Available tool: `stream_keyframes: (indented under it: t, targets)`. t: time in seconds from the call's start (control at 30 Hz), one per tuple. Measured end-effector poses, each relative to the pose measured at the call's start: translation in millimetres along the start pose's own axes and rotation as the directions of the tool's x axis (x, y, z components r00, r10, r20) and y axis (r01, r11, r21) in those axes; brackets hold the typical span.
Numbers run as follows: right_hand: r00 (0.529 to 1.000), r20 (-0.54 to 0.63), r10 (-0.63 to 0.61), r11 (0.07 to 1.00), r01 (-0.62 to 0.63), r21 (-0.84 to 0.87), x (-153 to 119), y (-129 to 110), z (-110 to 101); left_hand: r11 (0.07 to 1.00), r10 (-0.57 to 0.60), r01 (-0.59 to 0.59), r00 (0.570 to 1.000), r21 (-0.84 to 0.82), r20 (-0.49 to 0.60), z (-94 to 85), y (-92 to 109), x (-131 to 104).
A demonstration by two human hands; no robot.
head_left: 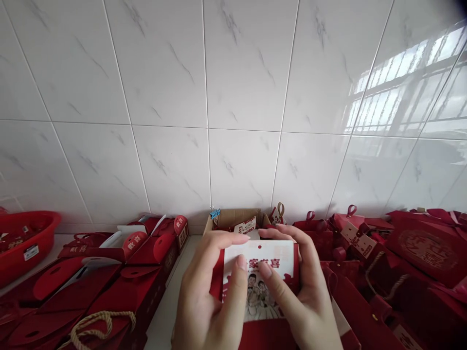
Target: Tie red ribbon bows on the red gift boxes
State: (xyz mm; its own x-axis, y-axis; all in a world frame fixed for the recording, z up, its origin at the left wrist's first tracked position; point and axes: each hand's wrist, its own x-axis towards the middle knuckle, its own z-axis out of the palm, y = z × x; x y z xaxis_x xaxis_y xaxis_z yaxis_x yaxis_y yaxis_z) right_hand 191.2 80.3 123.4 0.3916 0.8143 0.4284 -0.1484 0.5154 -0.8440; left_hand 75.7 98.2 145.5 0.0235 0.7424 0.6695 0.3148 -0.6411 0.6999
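Printed card [255,287]: one, centre, facing the wearer, against one red piece [268,335]; whether joined, unclear.
Left hand [197,287]: fingers half-curled, gripping from 9 o'clock, thumb on face.
Right hand [310,301]: likewise, from 3 o'clock.
Good handling: probably light, even thumb pressure, edges squared.
Carton [228,215]: one, 12 o'clock; one blue clip [215,213].
Basin [47,233]: one, 9 o'clock.
Red boxes [120,287]: several, 8 o'clock, overlapping, uncountable.
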Motion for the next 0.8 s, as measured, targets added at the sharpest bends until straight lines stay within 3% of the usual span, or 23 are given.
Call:
stream_keyframes:
  t: [0.07, 0.23, 0.37, 0.57, 0.8]
  targets:
    - [0.998, -0.006, -0.062, 0.997, 0.062, -0.042, 0.2, 1.3, -1.4, 1.0, -0.014, 0.014, 1.0, -0.015, 0.017, -0.1, -0.9, -0.2]
    - [0.997, 0.056, -0.053, 0.997, 0.056, -0.058, 0.4, 4.4, -4.4, 0.998, -0.054, 0.056, 0.998, -0.036, 0.043, 1.5, -0.7, -2.4]
    - [0.992, 0.051, -0.111, 0.989, 0.115, -0.091, 1.7, 5.0, -4.0, 1.0, -0.015, 0.014, 0.999, 0.016, 0.039, 1.9, -2.6, -1.1]
    - [0.995, 0.073, -0.069, 0.994, 0.075, -0.075, 2.0, 6.4, -4.3, 0.987, 0.141, -0.142, 0.99, 0.079, 0.021, 1.9, -6.0, 1.8]
    - [0.998, 0.054, -0.043, 0.994, 0.048, -0.101, 0.7, 4.0, -2.0, 0.99, 0.127, -0.129, 0.991, 0.064, 0.035, 1.8, -5.1, 1.6]
